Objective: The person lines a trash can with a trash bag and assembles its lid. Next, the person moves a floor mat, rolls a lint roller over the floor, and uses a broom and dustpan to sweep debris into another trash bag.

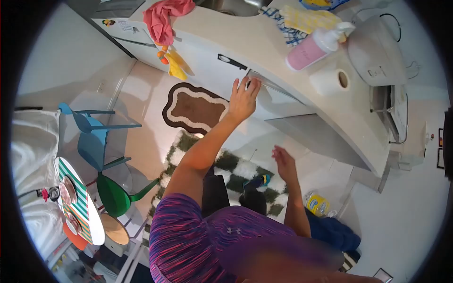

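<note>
My left hand (pixel 243 100) reaches forward to the white cabinet front under the counter. Its bent fingers are at the top edge of a cabinet door (pixel 273 89), beside a small dark part that they partly hide. A grey strip shows along this edge, below the countertop. My right hand (pixel 284 162) hangs in the air over the floor, away from the counter. Its fingers are loosely bent and apart, and nothing shows in them.
On the counter (pixel 222 33) stand a pink pump bottle (pixel 311 49), a paper roll (pixel 330 82) and a white appliance (pixel 377 52). Mats (pixel 196 106) lie on the floor. A yellow-labelled bottle (pixel 317 203) is at the right, blue (pixel 92 141) and green (pixel 113 195) chairs at the left.
</note>
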Tool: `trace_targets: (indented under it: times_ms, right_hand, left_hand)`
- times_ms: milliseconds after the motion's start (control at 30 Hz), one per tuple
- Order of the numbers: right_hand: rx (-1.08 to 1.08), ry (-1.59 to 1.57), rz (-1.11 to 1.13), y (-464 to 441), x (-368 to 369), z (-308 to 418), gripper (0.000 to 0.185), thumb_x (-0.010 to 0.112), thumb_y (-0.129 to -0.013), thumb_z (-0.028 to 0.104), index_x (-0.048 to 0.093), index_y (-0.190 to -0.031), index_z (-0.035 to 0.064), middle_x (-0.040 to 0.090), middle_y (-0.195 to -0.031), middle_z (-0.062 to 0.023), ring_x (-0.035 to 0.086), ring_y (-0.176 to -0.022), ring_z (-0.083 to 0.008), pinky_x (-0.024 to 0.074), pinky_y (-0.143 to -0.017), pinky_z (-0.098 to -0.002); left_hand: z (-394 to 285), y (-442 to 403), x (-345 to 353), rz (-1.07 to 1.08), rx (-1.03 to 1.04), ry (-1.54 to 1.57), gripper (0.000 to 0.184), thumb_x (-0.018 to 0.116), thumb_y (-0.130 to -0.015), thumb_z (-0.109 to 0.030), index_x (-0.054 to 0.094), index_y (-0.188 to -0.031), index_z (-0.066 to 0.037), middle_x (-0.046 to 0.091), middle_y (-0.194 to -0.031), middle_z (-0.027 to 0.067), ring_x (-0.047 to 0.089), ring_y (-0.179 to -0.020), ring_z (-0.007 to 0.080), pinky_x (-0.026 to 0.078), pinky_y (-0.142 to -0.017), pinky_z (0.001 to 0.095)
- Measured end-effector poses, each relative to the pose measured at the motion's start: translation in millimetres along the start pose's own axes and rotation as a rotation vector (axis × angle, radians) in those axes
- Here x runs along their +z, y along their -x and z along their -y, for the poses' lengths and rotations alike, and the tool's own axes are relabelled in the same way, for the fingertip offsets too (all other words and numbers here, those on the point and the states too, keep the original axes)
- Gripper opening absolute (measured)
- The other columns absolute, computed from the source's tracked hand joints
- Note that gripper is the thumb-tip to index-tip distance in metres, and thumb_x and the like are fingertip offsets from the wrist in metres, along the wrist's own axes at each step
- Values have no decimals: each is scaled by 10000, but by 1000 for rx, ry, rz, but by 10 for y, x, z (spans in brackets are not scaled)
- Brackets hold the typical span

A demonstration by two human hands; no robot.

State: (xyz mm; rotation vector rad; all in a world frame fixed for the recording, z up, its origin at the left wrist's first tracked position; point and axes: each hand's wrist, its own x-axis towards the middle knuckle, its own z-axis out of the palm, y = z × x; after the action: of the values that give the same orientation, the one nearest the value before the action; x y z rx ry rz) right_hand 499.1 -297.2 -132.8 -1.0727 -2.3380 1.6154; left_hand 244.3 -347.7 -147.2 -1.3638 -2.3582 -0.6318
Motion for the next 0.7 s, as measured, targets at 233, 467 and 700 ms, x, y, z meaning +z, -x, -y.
trace_targets:
  times_ms: [233,467,700]
  right_hand:
    - [-477,325,-443,-472,394,925,257,472,-833,130,531,-1059,23,534,-1031,-142,468,-1016,-271,340,-875,-361]
    - [-227,831,-188,-249,256,561,275,542,-768,168,566,-1019,58,527,-1104,-81,385,-1144,-261,184,-976,-449]
    - [-179,881,-263,-98,-174,211,315,612,-671,87,581,-979,30,547,-1065,-94,420,-1098,-297,325,-913,-383]
  left_hand:
    - [-316,827,-554,212,-62,202,449,517,-635,-91,507,-1084,-89,492,-1049,28,433,-982,236,274,-882,470]
    - [-39,1330,-29,125,-46,949,349,534,-624,-10,569,-966,-71,543,-908,79,493,-870,281,394,-786,370]
    - [419,1011,3051,329,-387,719,271,492,-689,-30,554,-952,-19,534,-934,173,490,-892,337,403,-801,419]
